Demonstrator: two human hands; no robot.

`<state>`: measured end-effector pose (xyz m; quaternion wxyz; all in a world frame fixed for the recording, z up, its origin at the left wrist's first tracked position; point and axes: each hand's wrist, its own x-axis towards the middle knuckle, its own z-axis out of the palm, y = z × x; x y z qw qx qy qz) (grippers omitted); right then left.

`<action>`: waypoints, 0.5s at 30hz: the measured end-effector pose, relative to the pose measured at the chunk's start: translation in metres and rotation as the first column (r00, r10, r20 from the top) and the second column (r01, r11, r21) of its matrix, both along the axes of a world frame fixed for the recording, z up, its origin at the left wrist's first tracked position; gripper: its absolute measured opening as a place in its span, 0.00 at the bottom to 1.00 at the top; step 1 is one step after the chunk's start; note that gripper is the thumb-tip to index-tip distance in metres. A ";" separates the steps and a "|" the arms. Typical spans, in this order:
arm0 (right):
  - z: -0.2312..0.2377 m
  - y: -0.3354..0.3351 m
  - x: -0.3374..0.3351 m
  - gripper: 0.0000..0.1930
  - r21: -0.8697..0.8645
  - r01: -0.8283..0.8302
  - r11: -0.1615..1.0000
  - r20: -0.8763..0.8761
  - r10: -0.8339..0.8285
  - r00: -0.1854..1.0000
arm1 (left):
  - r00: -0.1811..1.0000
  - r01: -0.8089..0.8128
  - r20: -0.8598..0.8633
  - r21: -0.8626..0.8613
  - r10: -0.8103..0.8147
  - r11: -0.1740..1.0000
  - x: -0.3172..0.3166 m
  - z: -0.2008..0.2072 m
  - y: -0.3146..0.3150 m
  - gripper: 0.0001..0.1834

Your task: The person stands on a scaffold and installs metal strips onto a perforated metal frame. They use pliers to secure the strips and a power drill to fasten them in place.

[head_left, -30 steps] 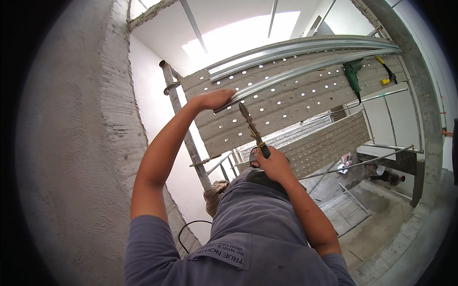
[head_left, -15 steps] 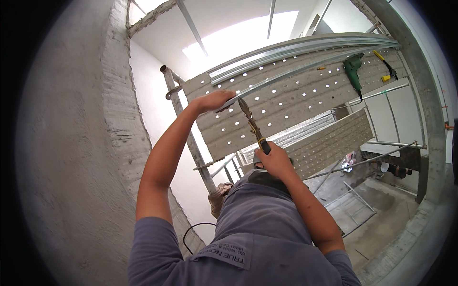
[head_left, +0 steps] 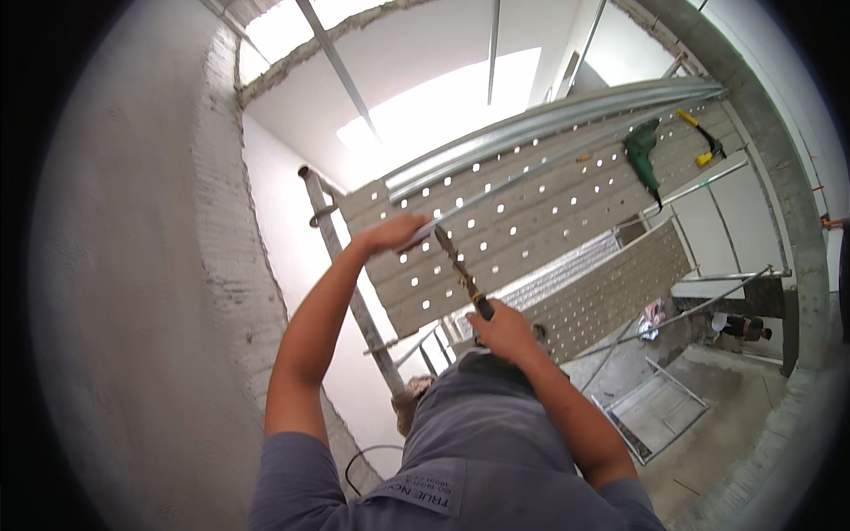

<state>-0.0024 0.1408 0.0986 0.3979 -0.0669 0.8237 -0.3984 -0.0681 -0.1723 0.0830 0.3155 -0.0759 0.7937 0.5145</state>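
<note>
Two hands busy: left hand (head_left: 394, 235) pinching the metal strip (head_left: 506, 187) near its end, right hand (head_left: 505, 331) wrapped round the snips (head_left: 461, 273). Strip's over the plank (head_left: 390, 292), long axis from left edge toward far right corner. Snips point toward far left corner, tip at strip, contact unclear. Probably lining up a cut; next calls for steady strip.

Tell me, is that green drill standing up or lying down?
Lying down: the green power drill shows its side profile from above, on the perforated platform.
</note>
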 end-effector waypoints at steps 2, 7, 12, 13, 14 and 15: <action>-0.006 -0.003 -0.002 0.25 0.042 -0.030 0.999 -0.138 0.035 0.990 | 0.997 -0.034 0.072 -0.003 0.035 0.999 -0.003 0.008 0.003 0.29; -0.014 -0.008 -0.004 0.29 0.031 -0.029 0.999 -0.101 0.032 0.994 | 0.989 -0.093 0.121 0.020 0.090 0.995 -0.002 0.006 0.003 0.27; -0.018 -0.009 0.003 0.28 0.106 -0.031 0.994 -0.238 0.056 0.970 | 1.000 0.020 0.002 -0.002 -0.020 1.000 0.002 0.007 0.006 0.25; -0.028 -0.007 0.002 0.26 0.078 -0.036 0.996 -0.187 0.050 0.981 | 0.999 -0.004 0.039 0.001 0.004 1.000 0.002 0.012 0.007 0.27; -0.025 -0.007 0.001 0.23 0.055 -0.033 0.998 -0.175 0.042 0.984 | 0.997 -0.028 0.074 0.000 0.028 1.000 0.002 0.019 0.010 0.28; -0.034 -0.006 0.001 0.21 0.006 -0.009 1.000 -0.146 0.010 0.989 | 0.997 -0.042 0.069 -0.020 0.044 0.999 0.004 0.022 0.009 0.30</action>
